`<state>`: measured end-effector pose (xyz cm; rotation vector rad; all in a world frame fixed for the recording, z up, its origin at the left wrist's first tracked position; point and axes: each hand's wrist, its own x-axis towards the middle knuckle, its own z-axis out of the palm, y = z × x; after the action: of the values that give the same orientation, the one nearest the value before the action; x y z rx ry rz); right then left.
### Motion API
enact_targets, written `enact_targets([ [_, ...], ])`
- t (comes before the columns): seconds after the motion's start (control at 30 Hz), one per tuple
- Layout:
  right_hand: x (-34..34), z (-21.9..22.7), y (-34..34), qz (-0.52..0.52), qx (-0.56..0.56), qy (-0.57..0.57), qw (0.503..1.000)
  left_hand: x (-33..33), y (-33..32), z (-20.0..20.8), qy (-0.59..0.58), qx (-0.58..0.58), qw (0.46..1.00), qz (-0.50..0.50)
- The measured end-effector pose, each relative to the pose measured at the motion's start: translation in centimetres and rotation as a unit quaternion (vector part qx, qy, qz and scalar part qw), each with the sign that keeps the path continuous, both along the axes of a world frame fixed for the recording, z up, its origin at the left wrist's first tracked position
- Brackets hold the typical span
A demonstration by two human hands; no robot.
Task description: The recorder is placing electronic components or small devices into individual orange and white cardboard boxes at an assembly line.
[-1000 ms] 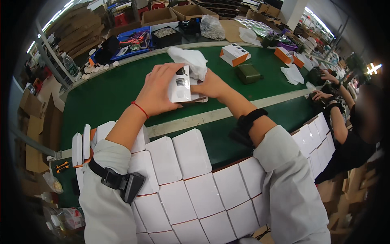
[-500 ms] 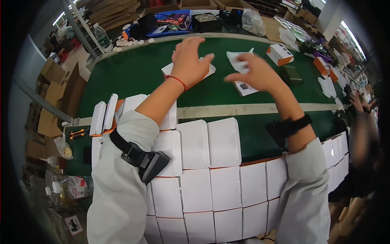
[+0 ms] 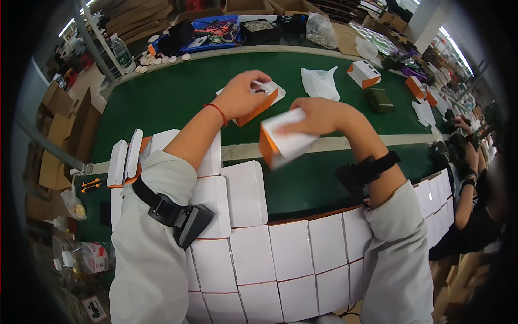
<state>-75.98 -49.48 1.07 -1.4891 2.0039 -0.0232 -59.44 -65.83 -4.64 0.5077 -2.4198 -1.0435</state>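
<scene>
My left hand (image 3: 243, 94) is closed at a white-and-orange box (image 3: 252, 113) on the green work surface, its fingers curled over the box's near side. A small dark patch shows beside the fingertips; what it is, I cannot make out. In my right hand (image 3: 324, 116) is another white box with an orange side (image 3: 283, 137), tilted, blurred by motion and raised above the pale strip. Beyond that hand lies a crumpled white plastic bag (image 3: 319, 83).
Rows of white boxes (image 3: 288, 248) stand close in front of me. Farther right are a dark green block (image 3: 379, 100) and a white-and-orange box (image 3: 364, 74). A blue tray (image 3: 216, 32) of tools lies at the back. Another person's arm (image 3: 465, 200) shows at right.
My right hand has come nearer and now holds a white box. My left hand has closed at its box. One box at the short row's right end and the printed box are gone from their spots.
</scene>
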Motion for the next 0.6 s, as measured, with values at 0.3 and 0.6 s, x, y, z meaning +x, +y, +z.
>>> enact_targets([
  [0.3, -1.2, -3.4, -0.9, 0.082, -0.229, 0.109, 0.964, -0.2, 0.9, 1.5, -0.176, 0.09, 0.978, 0.062],
  [0.6, -2.4, -4.2, -1.9, -0.304, -0.246, -0.368, 0.843, 1.1, 1.4, 0.8, -0.083, -0.172, 0.982, -0.018],
])
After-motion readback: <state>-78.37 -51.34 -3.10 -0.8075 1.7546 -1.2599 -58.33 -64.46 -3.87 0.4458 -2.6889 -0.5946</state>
